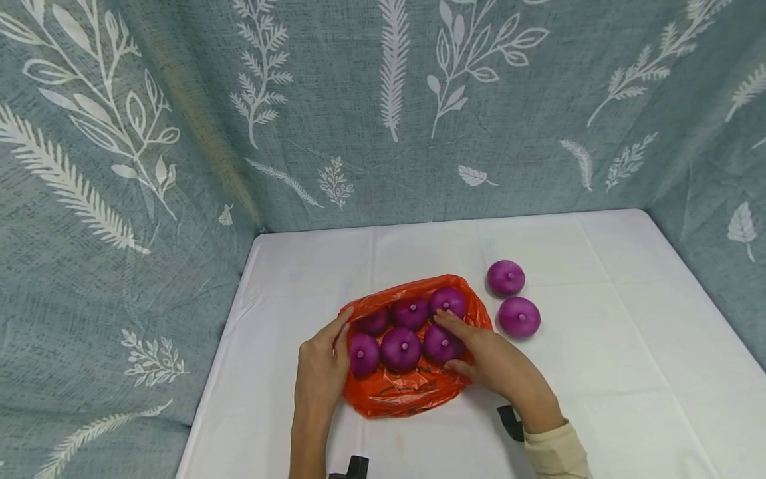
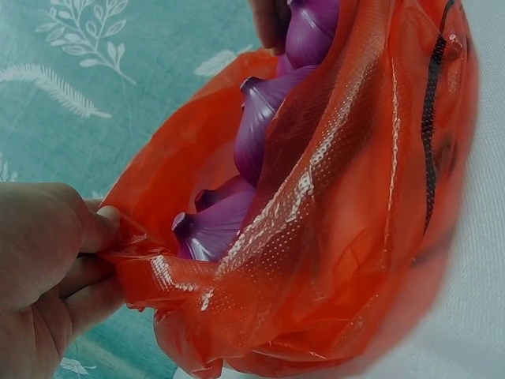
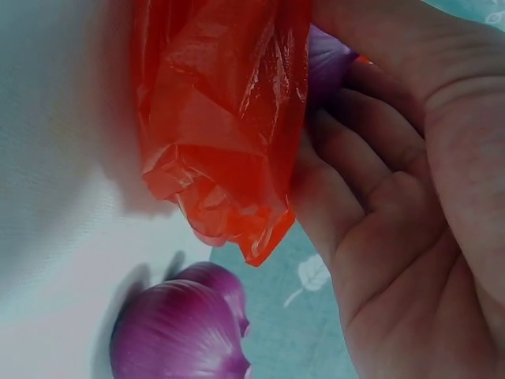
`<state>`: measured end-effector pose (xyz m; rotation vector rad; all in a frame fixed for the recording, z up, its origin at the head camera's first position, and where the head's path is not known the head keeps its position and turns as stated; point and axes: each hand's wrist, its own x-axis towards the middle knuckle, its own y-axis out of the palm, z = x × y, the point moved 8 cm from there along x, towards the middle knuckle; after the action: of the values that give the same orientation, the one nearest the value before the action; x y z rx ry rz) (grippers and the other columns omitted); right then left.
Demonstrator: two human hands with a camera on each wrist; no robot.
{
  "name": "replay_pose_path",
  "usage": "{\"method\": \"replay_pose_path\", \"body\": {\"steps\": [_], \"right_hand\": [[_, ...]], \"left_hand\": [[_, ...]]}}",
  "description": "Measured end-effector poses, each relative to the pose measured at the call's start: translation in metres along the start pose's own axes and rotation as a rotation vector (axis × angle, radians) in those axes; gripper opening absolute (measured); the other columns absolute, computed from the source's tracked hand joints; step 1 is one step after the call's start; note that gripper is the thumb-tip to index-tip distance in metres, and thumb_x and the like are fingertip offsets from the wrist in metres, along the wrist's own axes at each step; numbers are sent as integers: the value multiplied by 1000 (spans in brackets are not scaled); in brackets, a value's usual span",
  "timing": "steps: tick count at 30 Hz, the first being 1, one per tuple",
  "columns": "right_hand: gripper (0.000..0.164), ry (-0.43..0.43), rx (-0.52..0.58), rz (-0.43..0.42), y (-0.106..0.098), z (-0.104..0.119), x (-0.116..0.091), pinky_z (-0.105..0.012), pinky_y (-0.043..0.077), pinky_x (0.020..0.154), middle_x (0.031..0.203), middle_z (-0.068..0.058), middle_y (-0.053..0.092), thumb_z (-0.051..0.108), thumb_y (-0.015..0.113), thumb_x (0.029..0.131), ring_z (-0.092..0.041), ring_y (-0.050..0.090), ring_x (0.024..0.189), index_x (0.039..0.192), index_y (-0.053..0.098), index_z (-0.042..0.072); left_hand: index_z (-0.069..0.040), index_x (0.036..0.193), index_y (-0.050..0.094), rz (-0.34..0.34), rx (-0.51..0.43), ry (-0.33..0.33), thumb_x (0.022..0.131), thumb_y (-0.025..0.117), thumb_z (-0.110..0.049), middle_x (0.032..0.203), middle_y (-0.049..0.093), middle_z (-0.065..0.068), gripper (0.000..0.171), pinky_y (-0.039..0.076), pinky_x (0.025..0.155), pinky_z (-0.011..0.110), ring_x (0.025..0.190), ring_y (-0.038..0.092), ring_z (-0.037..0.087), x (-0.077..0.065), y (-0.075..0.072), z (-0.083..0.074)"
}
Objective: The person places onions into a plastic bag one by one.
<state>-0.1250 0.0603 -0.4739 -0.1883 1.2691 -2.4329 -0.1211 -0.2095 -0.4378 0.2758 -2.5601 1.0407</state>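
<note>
An orange-red plastic bag [image 1: 391, 397] lies open on the table with several purple onions [image 1: 401, 349] inside, stems up. At the bag's left edge my left hand [image 1: 322, 366] pinches the rim between thumb and fingers, as the left wrist view also shows. My right hand [image 1: 499, 359] reaches over the bag's right rim. Its thumb and fingers curl round the front right onion [image 1: 441, 344], whose side is partly covered by the hand. In the right wrist view a piece of that onion [image 3: 327, 63] shows between the bag's edge and my fingers.
Two more purple onions, one farther back [image 1: 506, 277] and one nearer [image 1: 518, 317], sit outside the bag on its right. A white cloth [image 1: 604, 319] covers the table. Blue-green curtains [image 1: 359, 120] with white leaf prints hang along the back and sides.
</note>
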Motion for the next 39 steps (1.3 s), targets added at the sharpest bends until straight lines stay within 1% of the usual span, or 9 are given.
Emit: {"method": "replay_pose_path", "body": {"steps": [8,12,14,19,25,28,33,36,39], "right_hand": [[80,-45,15,-43,-9,7,-1,-48,57,105,153,-9,60,32,85,92,-23,71,116,162,47,25],[75,-82,20,-73,-14,10,-2,-41,61,96,134,-9,72,34,82,95,-8,68,86,161,47,25],[74,-80,33,-73,-16,10,-3,-37,63,86,109,-5,76,35,80,97,-3,59,68,162,46,26],[72,-75,35,-105,-25,9,-3,-37,64,85,80,8,62,33,79,98,2,52,58,162,46,25],[76,-91,30,-170,-36,9,-7,-38,64,89,109,-1,74,32,81,96,0,55,58,163,45,24],[78,-95,34,-211,-43,7,-10,-45,60,98,152,-5,61,29,81,96,-10,72,82,164,43,24],[78,-107,33,-290,-59,3,-13,-52,56,103,165,-3,45,26,81,96,-31,66,129,164,42,21],[80,-107,18,-336,-68,1,-16,-43,64,89,165,-6,47,24,82,95,-30,74,105,164,42,20],[82,-92,8,-368,-75,-3,-19,-46,63,92,165,-8,46,22,83,94,-32,73,105,164,41,18]], "left_hand": [[-10,137,73,-4,6,-4,100,72,-3,128,74,13,38,57,99,44,119,72,29,0,-1,1],[-10,138,72,1,4,-8,100,71,-3,129,74,13,38,56,100,44,121,71,29,-1,0,2],[-9,138,72,3,3,-8,100,71,-3,129,74,13,38,56,101,44,122,71,29,0,0,2],[-9,138,72,1,1,-9,100,71,-3,129,74,14,38,56,101,45,121,71,29,0,0,2],[-10,138,72,8,-3,-19,101,71,-3,130,73,13,38,56,101,44,122,70,29,0,1,3],[-10,138,72,13,-6,-26,101,70,-3,130,74,13,38,56,101,44,122,70,29,1,1,3],[-10,138,72,11,-1,-29,101,71,-3,130,74,13,38,56,101,45,121,71,29,1,1,2],[-10,138,72,10,3,-26,100,71,-3,130,74,14,38,57,100,45,121,71,29,1,1,2],[-10,138,72,13,5,-24,100,71,-3,130,74,14,38,57,99,45,120,71,29,2,1,2]]}}
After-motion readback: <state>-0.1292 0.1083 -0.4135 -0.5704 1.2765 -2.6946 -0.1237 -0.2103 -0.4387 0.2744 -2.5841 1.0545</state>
